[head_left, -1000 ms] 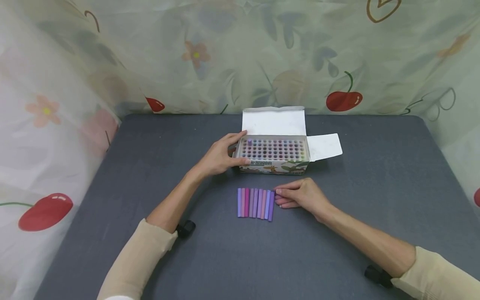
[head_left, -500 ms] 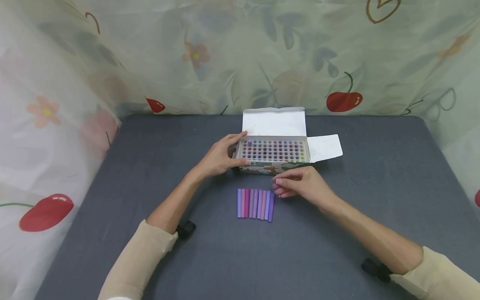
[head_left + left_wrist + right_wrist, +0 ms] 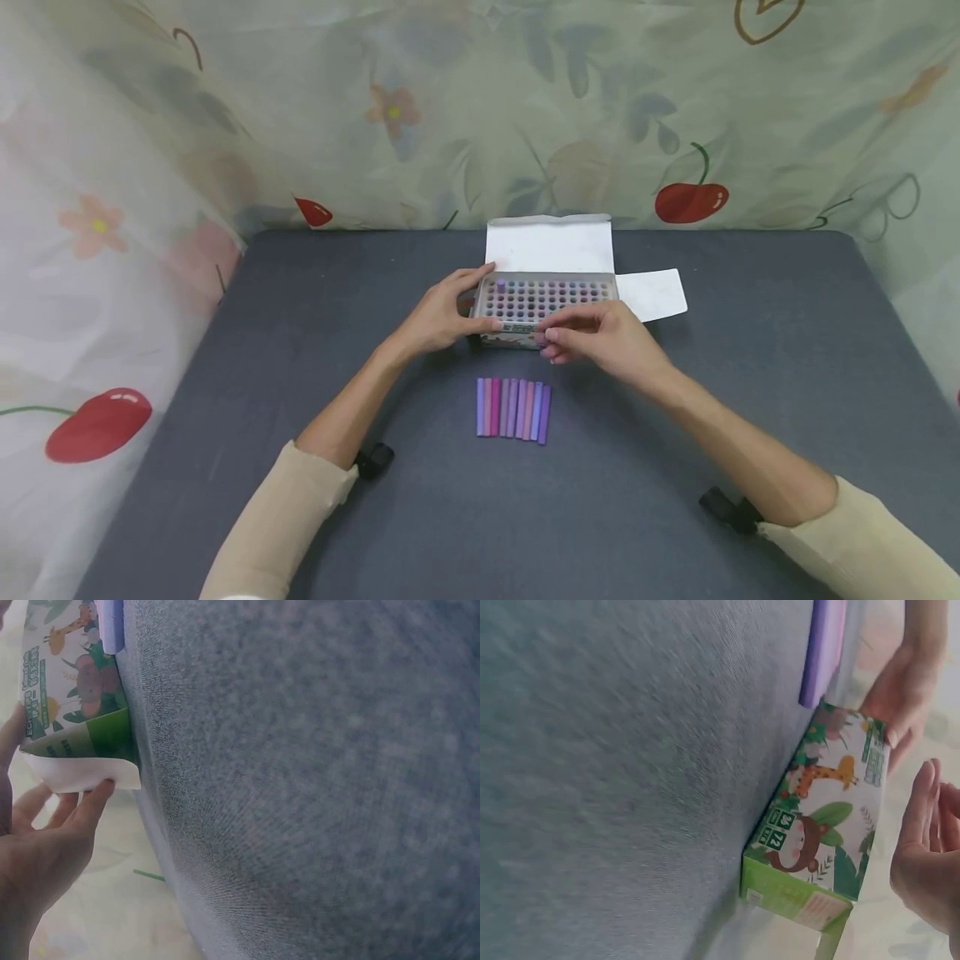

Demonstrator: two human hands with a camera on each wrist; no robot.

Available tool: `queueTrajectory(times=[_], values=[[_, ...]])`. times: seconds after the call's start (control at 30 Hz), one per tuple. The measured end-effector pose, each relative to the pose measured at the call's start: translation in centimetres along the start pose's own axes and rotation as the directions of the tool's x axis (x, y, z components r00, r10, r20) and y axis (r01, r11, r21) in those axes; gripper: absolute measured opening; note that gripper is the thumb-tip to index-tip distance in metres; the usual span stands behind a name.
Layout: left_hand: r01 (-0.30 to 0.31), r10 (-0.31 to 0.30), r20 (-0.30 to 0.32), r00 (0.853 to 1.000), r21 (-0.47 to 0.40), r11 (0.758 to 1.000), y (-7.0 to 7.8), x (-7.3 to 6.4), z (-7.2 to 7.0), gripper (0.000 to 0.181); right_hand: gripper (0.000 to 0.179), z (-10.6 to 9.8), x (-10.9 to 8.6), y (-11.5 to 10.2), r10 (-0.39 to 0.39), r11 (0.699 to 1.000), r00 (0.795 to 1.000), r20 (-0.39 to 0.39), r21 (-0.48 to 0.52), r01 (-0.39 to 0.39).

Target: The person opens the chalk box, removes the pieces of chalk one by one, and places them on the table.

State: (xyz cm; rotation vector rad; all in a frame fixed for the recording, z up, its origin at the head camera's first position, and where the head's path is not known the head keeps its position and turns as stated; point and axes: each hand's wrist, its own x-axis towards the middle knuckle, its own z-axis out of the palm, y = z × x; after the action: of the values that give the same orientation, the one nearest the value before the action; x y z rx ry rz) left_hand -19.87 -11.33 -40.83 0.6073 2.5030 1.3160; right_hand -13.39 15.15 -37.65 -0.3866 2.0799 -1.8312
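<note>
A printed cardboard chalk box (image 3: pixel 517 340) stands with its lid raised, its top a grid of round holes with chalk ends in them. One purple chalk stick (image 3: pixel 501 285) pokes up at the back left of the grid. My left hand (image 3: pixel 438 312) grips the box's left end, thumb on the front rim. Over the box's front right edge hovers my right hand (image 3: pixel 600 337), thumb near the fingers; the right wrist view shows nothing held in that hand (image 3: pixel 930 851). In front of the box lies a row of pink, purple and lilac chalk sticks (image 3: pixel 512 408).
The white lid (image 3: pixel 550 243) leans up at the back, and a side flap (image 3: pixel 651 294) sticks out to the right. A dark grey cloth (image 3: pixel 420 517) covers the table. A patterned curtain (image 3: pixel 465 108) hangs right behind it.
My right hand has moved up and away from the right end of the chalk row to the box's front edge. The left hand and the row have stayed put.
</note>
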Motion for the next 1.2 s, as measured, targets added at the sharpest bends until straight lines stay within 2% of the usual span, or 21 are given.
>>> queueTrajectory(times=[0.23,0.67,0.93,1.2], values=[[0.002,-0.002,0.003,1.000,-0.036,0.999,-0.1,-0.2,0.0,0.087,0.024,-0.6,1.9,-0.2,-0.046,0.999,0.999,-0.027,0.002,0.046],[0.001,-0.001,0.002,1.000,-0.059,0.998,-0.2,0.1,0.1,0.087,0.027,-1.5,5.2,0.3,-0.007,1.000,0.999,-0.051,-0.011,0.007],[-0.003,0.003,0.012,1.000,-0.052,0.999,-0.2,0.2,0.1,0.088,0.025,-1.3,6.8,0.3,-0.040,0.993,0.996,-0.084,-0.112,0.031],[-0.014,0.015,0.010,1.000,-0.047,0.999,-0.3,0.3,0.0,0.087,0.026,-0.5,8.3,0.4,-0.095,0.963,0.993,-0.068,-0.261,0.074]])
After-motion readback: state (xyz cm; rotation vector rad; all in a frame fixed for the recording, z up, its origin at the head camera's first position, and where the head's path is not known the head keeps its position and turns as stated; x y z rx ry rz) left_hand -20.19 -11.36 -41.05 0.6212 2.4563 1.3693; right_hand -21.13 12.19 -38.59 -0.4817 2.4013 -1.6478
